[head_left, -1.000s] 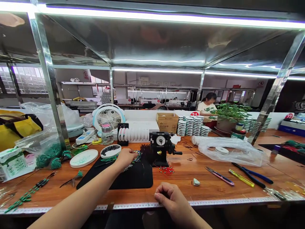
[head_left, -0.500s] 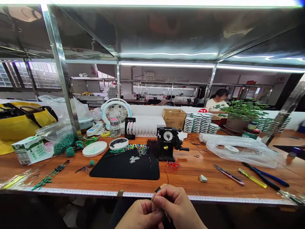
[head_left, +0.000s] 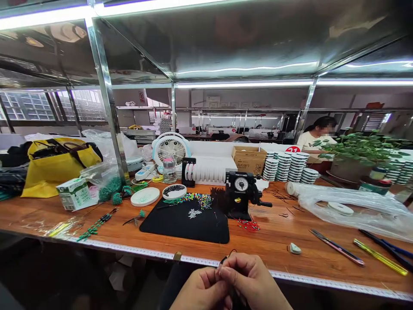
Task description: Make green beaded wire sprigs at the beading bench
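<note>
At the table's front edge, my left hand [head_left: 203,289] and my right hand [head_left: 247,277] meet with their fingertips pinched together. A thin dark cord [head_left: 232,251] sticks up above the right fingers, and something dark shows between the hands. What the left fingertips grip is too small and covered to make out. Beyond the hands lies a black mat [head_left: 190,228] bearing colourful beads [head_left: 204,201] and a small pile of silvery pieces [head_left: 194,213]. A black winding machine [head_left: 240,196] with a dial and crank stands at the mat's right.
White dishes [head_left: 145,196] stand behind the mat. Right of it are a white lump [head_left: 294,248], tweezers [head_left: 337,247], a yellow tube [head_left: 380,257], blue-handled pliers [head_left: 392,249] and a plastic bag [head_left: 355,206]. A carton [head_left: 76,194] sits left. Across the table sits a person [head_left: 318,137].
The camera view has swung, so the table and its objects appear farther right and tilted. Both hands are still pinched together and have shifted slightly right in the picture.
</note>
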Tool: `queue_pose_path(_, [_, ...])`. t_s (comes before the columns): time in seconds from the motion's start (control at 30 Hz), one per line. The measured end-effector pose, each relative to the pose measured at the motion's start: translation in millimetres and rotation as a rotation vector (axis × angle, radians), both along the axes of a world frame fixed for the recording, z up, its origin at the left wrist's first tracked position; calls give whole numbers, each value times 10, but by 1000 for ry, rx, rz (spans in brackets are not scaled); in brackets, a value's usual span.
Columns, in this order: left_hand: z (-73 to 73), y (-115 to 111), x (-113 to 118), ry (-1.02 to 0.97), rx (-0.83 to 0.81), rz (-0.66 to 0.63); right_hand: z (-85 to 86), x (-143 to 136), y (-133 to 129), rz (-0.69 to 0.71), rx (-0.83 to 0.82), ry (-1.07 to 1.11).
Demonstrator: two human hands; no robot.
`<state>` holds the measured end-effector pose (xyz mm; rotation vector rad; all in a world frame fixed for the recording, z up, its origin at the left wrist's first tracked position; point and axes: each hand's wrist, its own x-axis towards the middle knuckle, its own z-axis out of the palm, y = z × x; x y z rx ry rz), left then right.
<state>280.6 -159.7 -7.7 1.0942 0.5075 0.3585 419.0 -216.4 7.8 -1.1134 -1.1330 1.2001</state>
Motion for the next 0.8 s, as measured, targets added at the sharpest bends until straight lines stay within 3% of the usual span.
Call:
queue_pose_path(0.17, [-32,2,-48,0,82,-47,-2,15,-15,-18,86,-127])
queue_pose_path(0.33, [-46,18,-67,-33,-38,-79,89,-27,-37,-69,122,-205])
queue_pose_path(0.53, [60,-38,-48,-19,-119,97,98,-61,-47,-79,112,-217])
queue_pose_path(0.8, [58,-70,-39,-15,-236,45,180,-64,-74,-121,105,-277])
